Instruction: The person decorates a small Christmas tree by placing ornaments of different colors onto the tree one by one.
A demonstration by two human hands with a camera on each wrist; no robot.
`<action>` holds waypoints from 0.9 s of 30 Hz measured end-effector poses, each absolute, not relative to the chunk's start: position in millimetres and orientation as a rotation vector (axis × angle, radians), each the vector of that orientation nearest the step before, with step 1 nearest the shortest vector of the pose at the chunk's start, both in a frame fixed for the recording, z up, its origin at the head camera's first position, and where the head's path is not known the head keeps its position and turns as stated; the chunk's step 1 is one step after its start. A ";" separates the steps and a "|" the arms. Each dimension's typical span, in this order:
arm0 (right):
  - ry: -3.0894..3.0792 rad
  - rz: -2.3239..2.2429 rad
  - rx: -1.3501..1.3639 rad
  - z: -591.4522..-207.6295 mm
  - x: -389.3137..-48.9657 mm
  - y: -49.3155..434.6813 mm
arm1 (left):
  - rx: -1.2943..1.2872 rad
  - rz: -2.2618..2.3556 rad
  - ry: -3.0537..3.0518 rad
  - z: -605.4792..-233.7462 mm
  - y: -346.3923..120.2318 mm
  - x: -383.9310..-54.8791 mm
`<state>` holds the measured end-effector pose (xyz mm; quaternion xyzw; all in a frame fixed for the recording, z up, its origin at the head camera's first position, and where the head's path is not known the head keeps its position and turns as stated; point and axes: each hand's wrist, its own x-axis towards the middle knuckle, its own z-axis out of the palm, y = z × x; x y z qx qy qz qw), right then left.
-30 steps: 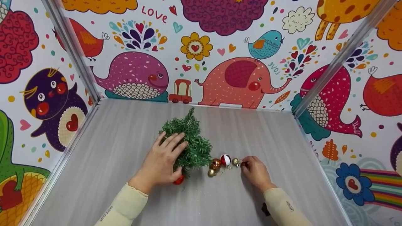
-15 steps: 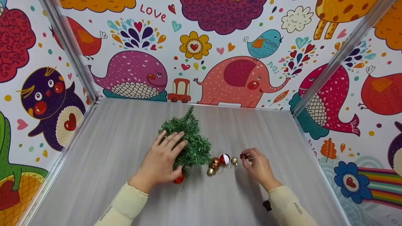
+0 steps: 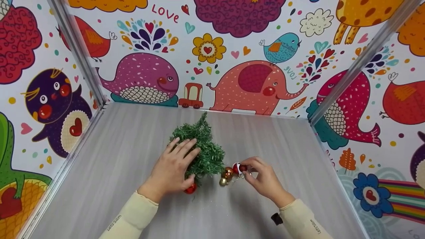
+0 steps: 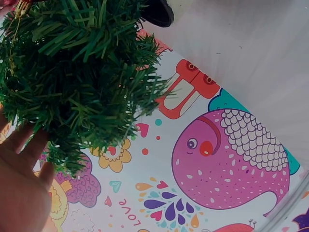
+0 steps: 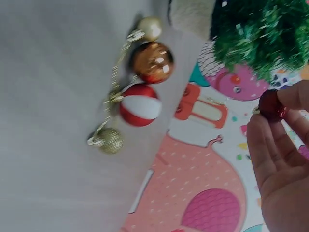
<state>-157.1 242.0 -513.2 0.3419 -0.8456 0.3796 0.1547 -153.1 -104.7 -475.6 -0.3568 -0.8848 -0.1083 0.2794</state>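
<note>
A small green artificial Christmas tree (image 3: 209, 149) stands mid-table. My left hand (image 3: 171, 167) rests on its left side, the fingers spread straight over the branches (image 4: 91, 82). Just below that thumb shows a shiny red bauble (image 3: 190, 189). My right hand (image 3: 267, 181) pinches a small dark red bauble (image 5: 272, 105) between thumb and fingers, raised over the table right of the tree. Under it lie a red-and-white bauble (image 5: 140, 105), a copper bauble (image 5: 153, 63), a smooth gold bauble (image 5: 149, 29) and a glittery gold bauble (image 5: 110, 141), the last hidden by the right hand in the head view.
Gold strings (image 5: 114, 77) trail from the loose baubles on the grey table (image 3: 132, 132). Printed panels (image 3: 239, 43) with cartoon animals enclose the back and sides, joined by metal corner posts (image 3: 78, 49). A black tab (image 3: 276, 219) hangs by the right sleeve.
My right hand has lifted the dark red bauble off the table and carried it left, over the other baubles near the tree. My left hand has stayed on the tree.
</note>
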 end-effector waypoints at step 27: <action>-2.098 0.815 1.327 -487.7 -128.1 194.2 | -1.057 -0.292 -2.203 -465.2 -70.4 -146.4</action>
